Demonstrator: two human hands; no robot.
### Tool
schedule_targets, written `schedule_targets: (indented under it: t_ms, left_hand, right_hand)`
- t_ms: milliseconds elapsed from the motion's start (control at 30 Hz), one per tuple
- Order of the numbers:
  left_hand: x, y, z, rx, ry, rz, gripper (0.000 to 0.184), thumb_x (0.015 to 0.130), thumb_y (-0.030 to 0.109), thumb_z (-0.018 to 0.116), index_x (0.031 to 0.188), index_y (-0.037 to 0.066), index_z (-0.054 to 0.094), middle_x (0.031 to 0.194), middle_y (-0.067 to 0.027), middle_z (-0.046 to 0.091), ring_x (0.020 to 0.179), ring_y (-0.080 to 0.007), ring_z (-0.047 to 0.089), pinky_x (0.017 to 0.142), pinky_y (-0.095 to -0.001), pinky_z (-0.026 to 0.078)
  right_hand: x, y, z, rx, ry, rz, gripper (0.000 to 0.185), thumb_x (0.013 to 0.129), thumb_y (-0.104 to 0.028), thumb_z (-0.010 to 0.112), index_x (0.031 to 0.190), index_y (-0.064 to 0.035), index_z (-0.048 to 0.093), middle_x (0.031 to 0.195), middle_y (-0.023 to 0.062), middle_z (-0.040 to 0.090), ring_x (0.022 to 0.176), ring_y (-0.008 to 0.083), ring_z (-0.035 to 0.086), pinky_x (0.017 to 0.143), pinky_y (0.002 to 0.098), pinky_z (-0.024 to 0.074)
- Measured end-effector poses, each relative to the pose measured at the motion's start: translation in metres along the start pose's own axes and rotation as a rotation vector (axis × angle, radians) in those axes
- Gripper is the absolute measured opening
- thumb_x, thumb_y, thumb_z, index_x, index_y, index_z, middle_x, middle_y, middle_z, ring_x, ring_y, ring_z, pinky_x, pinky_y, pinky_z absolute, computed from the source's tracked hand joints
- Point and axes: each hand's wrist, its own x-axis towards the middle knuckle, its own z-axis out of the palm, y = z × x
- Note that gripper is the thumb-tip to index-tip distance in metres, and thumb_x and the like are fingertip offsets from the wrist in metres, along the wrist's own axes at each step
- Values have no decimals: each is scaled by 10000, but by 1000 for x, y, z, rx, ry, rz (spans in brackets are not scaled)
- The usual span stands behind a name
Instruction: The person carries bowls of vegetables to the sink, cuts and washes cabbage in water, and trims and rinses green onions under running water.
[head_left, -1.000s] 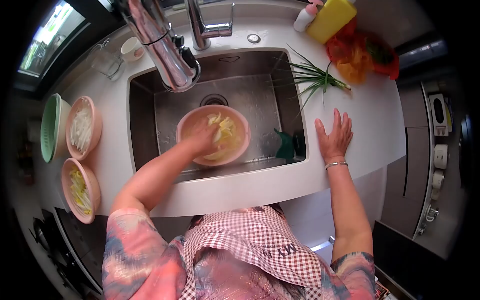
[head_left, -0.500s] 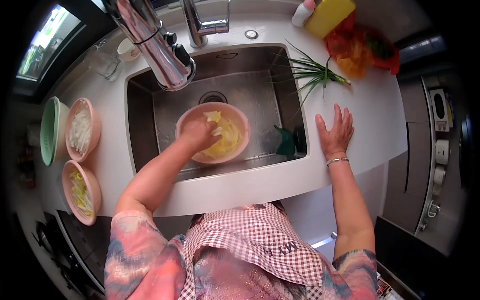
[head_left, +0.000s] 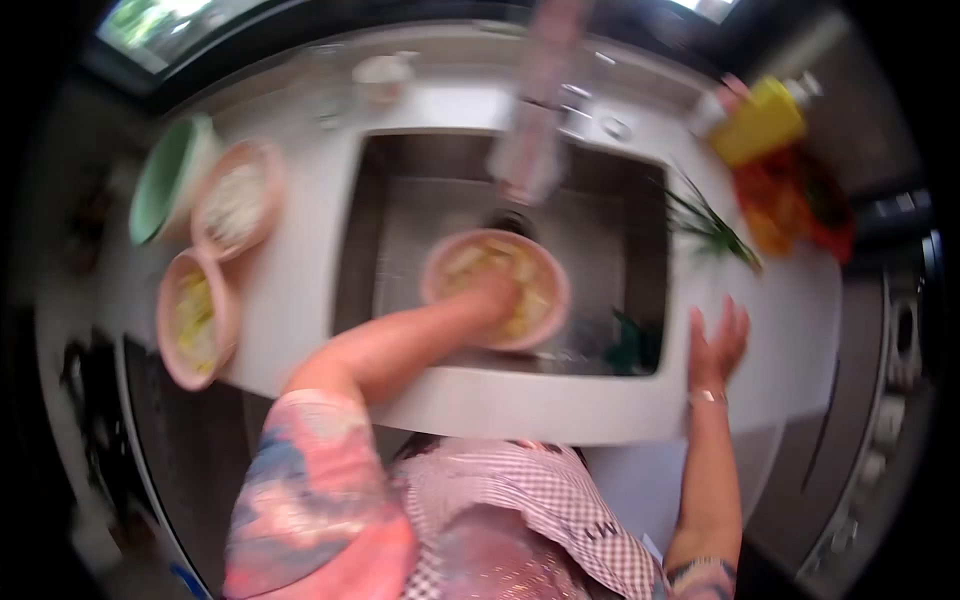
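Observation:
My left hand [head_left: 496, 296] reaches down into a pink bowl [head_left: 559, 297] standing in the steel sink [head_left: 400, 215]. Pale yellow cut vegetable pieces [head_left: 492, 256] fill the bowl around it; they look like cabbage leaves. Blur and the pieces hide my left fingertips, so I cannot tell whether they grip anything. On the white counter, just right of the sink, my right hand [head_left: 718, 350] rests with its fingers spread, holding nothing. A bunch of green onions [head_left: 722, 232] lies beyond it.
Left of the sink stand a pink bowl of white shreds [head_left: 233, 205], a pink bowl of yellowish pieces [head_left: 196, 322] and a green basket [head_left: 165, 180]. The faucet [head_left: 530, 150] overhangs the sink. A yellow bottle [head_left: 762, 122] and orange-red bag [head_left: 790, 205] sit back right.
The whole view has swung and blurred, with the sink now farther right in it. My left hand has moved toward the bowl's right side. My right hand stays spread on the counter.

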Motion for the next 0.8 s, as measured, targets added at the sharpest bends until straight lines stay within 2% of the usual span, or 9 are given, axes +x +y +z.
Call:
schedule_targets:
  t_ms: [100, 133, 200, 367, 433, 567, 667, 733, 800]
  left_hand:
    - [-17, 19, -1, 137, 321, 37, 252, 883, 225, 588, 1030, 109, 756, 1040, -159, 703, 1023, -280, 683, 847, -440, 538]
    - [-12, 17, 0, -190, 511, 229, 237, 884, 206, 573, 1010, 115, 752, 1037, -167, 699, 985, -281, 694, 791, -412, 553]
    - [-39, 34, -50, -293, 533, 276, 260, 901, 233, 557, 1059, 124, 732, 1016, -168, 702, 935, -325, 700, 861, -509, 521]
    - [-69, 20, -34, 127, 730, 103, 260, 881, 278, 611, 1089, 156, 708, 1213, -145, 647, 1248, -329, 546, 991, -617, 368]
    - [-102, 16, -68, -140, 639, 89, 291, 894, 291, 626, 1140, 150, 690, 1262, -149, 623, 1294, -297, 501, 1062, -572, 343]
    - [-196, -40, -69, -889, 989, 129, 240, 968, 299, 628, 1055, 89, 704, 1169, -130, 659, 1043, -260, 648, 890, -425, 531]
    - [-225, -86, -3, -1624, 1193, 14, 265, 1036, 300, 561, 1163, 73, 614, 944, -21, 671, 766, -121, 639, 674, -250, 543]
    - [-303, -112, 6, -1864, 954, -357, 495, 1020, 512, 499, 1285, 93, 498, 957, -66, 659, 706, -126, 652, 552, -226, 493]
    - [-339, -138, 45, -2017, 1071, -529, 696, 940, 686, 490, 1339, 120, 425, 948, -93, 651, 685, -167, 665, 501, -253, 493]
  right_hand:
    - [2, -2, 0, -24, -5, -15, 713, 910, -503, 651, 1456, -81, 472, 1513, 260, 392, 1402, 421, 359, 1147, 523, 290]
    - [1, -2, -2, -57, -26, 1, 706, 924, -507, 625, 1466, -86, 459, 1518, 261, 385, 1407, 422, 351, 1153, 520, 281]
    - [4, -11, -12, -67, -89, 37, 688, 948, -524, 575, 1477, -101, 452, 1529, 255, 374, 1430, 409, 325, 1167, 513, 258]
    - [4, -9, -3, -78, -80, 45, 691, 953, -547, 558, 1488, -125, 443, 1539, 254, 363, 1441, 407, 312, 1171, 512, 251]
    - [3, -3, -2, -82, -87, 56, 699, 954, -564, 550, 1493, -133, 439, 1542, 254, 360, 1442, 407, 312, 1172, 512, 248]
    - [3, -4, -1, -76, -101, 49, 709, 954, -581, 543, 1492, -132, 438, 1540, 254, 366, 1433, 411, 326, 1172, 515, 252]
    - [3, 1, 0, 16, -22, 16, 642, 962, -465, 597, 1455, -72, 470, 1505, 239, 417, 1400, 391, 383, 1161, 493, 288]
    - [4, 16, 8, 251, 89, -65, 573, 965, -336, 647, 1420, -22, 495, 1477, 218, 458, 1369, 364, 432, 1151, 463, 322]
    - [-7, -17, -14, 403, 147, -264, 514, 945, -207, 668, 1383, 14, 515, 1438, 192, 503, 1332, 329, 476, 1138, 429, 347]
